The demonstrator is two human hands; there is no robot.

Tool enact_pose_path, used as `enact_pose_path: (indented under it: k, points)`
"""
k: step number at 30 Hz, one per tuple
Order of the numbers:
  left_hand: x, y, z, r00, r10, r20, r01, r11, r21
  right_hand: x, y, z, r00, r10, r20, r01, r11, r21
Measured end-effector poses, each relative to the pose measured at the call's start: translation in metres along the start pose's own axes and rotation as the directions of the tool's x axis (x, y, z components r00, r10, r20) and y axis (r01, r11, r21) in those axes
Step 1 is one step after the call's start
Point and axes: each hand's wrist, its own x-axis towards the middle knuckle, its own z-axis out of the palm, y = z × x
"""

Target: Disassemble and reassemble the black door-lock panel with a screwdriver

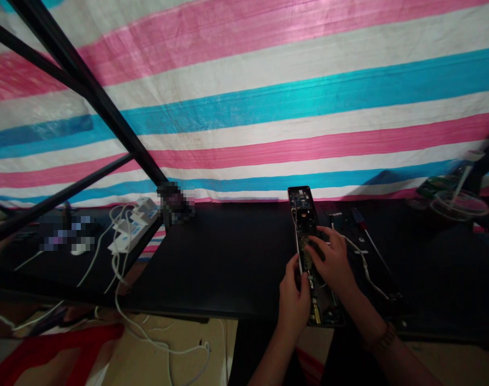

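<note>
A long, narrow black device casing (pixel 312 217) lies on the black table, its inside exposed. A circuit board (pixel 301 201) sits at its far end, and a brass-coloured part (pixel 316 311) near its close end. A thin white wire runs along the left side. My left hand (pixel 295 295) grips the casing's left edge, thumb and fingers around the rim. Over the middle of the casing is my right hand (pixel 332 260), its fingers apart and reaching inside; the fingertips touch or nearly touch the parts there. Dim light hides what lies beneath them.
Right of the casing lie a screwdriver (pixel 373 241) and a white cable (pixel 364 262). A plastic cup with a straw (pixel 459 203) stands farther right. White power strips (pixel 134 228) with cables are at left, beyond a black metal frame (pixel 111 118). A striped sheet (pixel 268 118) hangs behind.
</note>
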Motion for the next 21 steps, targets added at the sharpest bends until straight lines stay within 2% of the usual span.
enact_pose_path:
  k: [9, 18, 21]
  points:
    - [0.0, -0.002, 0.0, 1.0, 0.002, 0.004, -0.002, 1.0, 0.003, -0.003, -0.001, 0.004, 0.996, 0.08, 0.043, -0.081, 0.996, 0.027]
    - [0.0, -0.003, 0.0, 1.0, -0.004, 0.006, 0.004, 1.0, -0.005, -0.018, -0.004, -0.002, 0.982, 0.126, 0.139, -0.155, 0.964, 0.217]
    - [0.0, -0.003, 0.0, 1.0, -0.004, 0.009, 0.004, 1.0, -0.002, -0.021, -0.007, -0.003, 0.98, 0.152, 0.128, -0.178, 0.957, 0.23]
